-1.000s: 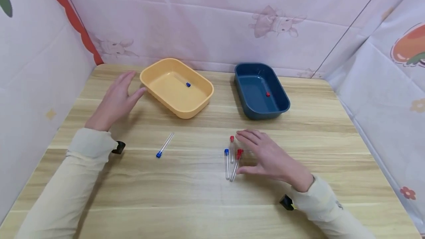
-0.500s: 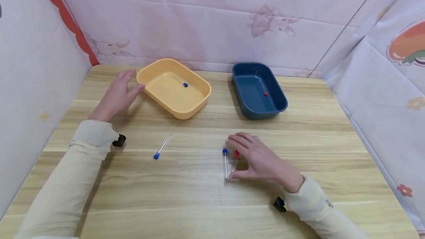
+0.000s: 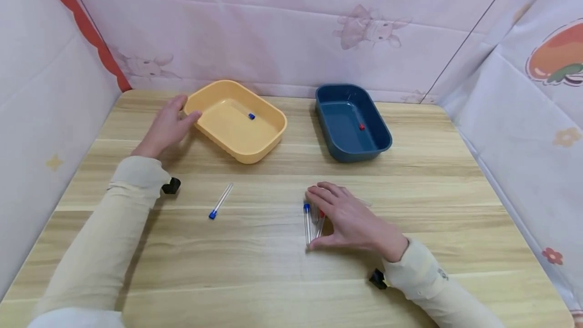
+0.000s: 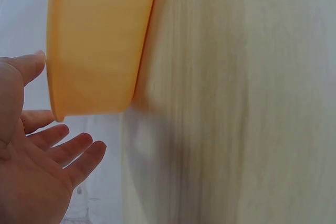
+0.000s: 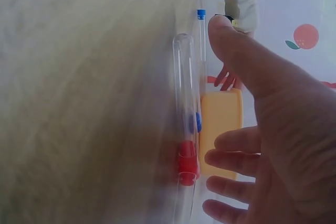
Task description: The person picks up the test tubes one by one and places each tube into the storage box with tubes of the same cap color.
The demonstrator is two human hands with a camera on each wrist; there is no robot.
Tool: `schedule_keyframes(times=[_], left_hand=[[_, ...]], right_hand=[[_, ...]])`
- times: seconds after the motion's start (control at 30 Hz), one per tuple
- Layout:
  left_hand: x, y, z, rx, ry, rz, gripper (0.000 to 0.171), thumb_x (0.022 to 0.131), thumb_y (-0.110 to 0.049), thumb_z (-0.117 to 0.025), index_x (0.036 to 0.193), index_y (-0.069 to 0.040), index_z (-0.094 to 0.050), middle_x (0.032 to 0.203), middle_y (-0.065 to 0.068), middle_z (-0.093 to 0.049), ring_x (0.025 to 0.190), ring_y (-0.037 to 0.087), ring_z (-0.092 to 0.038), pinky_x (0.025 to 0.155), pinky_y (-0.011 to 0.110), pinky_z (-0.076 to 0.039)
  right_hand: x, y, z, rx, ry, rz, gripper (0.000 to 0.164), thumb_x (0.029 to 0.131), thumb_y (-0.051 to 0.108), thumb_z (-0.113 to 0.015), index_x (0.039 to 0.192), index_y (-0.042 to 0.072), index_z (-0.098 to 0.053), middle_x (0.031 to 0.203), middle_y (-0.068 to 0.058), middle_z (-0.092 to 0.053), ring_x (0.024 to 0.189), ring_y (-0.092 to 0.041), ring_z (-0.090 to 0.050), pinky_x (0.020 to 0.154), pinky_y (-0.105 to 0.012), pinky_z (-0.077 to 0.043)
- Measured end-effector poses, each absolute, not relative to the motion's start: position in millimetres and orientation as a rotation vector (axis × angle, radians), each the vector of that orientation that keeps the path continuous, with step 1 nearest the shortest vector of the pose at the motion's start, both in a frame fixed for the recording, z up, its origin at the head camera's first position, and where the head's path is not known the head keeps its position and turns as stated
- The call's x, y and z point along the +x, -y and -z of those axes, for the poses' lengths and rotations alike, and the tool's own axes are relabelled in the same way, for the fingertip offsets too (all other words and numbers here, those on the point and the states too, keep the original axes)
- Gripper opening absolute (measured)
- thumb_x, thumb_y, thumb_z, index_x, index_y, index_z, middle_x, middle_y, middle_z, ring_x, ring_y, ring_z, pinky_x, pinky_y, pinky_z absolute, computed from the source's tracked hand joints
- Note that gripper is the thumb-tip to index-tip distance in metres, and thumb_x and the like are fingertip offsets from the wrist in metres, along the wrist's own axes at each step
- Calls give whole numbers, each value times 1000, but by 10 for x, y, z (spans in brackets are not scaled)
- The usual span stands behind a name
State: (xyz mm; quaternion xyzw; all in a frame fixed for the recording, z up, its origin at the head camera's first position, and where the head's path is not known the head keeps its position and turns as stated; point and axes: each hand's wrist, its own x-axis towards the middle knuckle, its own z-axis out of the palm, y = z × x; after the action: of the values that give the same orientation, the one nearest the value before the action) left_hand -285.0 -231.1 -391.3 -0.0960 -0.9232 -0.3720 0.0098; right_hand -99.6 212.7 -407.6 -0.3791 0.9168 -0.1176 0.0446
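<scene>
My right hand [image 3: 350, 221] hovers with spread fingers over a small group of clear test tubes on the table. Of these, a blue-capped test tube [image 3: 307, 224] lies at the hand's left, between the fingertips and thumb. A red-capped test tube [image 5: 185, 93] lies close to the palm in the right wrist view, and my hand partly hides others. At the yellow bin [image 3: 227, 128], my left hand [image 3: 165, 126] is loosely spread around the left corner, thumb right at the rim. Another blue-capped test tube [image 3: 221, 200] lies alone, left of centre.
A navy bin [image 3: 343, 130] stands at the back right, holding a red-capped test tube [image 3: 362, 126]. Inside the yellow bin lies a blue-capped test tube [image 3: 251, 116]. A printed cloth wall [image 3: 273, 39] rises behind the table [image 3: 255, 277].
My right hand has moved left over the group of test tubes, covering more of them. My left hand has come closer to the yellow bin's rim. The head view has shifted slightly.
</scene>
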Motion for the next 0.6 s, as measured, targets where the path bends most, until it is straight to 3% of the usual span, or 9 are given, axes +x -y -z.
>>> schedule_keyframes(times=[0.13, 0.37, 0.6], left_hand=[[-2873, 2278, 3951, -289, 2858, 1198, 69, 107, -36, -54, 157, 7, -32, 154, 33, -36, 141, 50, -34, 117, 65, -25], [-2894, 2274, 3984, -251, 2885, 1198, 80, 108, -42, -50, 160, 9, -16, 163, 34, -22, 149, 49, -23, 122, 59, -18], [-2835, 2264, 3965, -201, 2894, 1205, 82, 108, -45, -48, 162, 7, -15, 163, 33, -22, 146, 48, -28, 121, 60, -22]], right_hand=[[-994, -2101, 4103, -1211, -2821, 360, 108, 77, 77, -73, 153, 5, -48, 156, -12, -47, 146, -32, -36, 117, -52, -33], [-985, -2068, 4116, -1234, -2813, 338, 106, 77, 79, -72, 151, 5, -51, 155, -13, -47, 146, -34, -36, 117, -54, -32], [-973, -2037, 4105, -1198, -2779, 277, 105, 80, 78, -70, 151, 4, -51, 157, -12, -45, 148, -34, -33, 119, -54, -31]])
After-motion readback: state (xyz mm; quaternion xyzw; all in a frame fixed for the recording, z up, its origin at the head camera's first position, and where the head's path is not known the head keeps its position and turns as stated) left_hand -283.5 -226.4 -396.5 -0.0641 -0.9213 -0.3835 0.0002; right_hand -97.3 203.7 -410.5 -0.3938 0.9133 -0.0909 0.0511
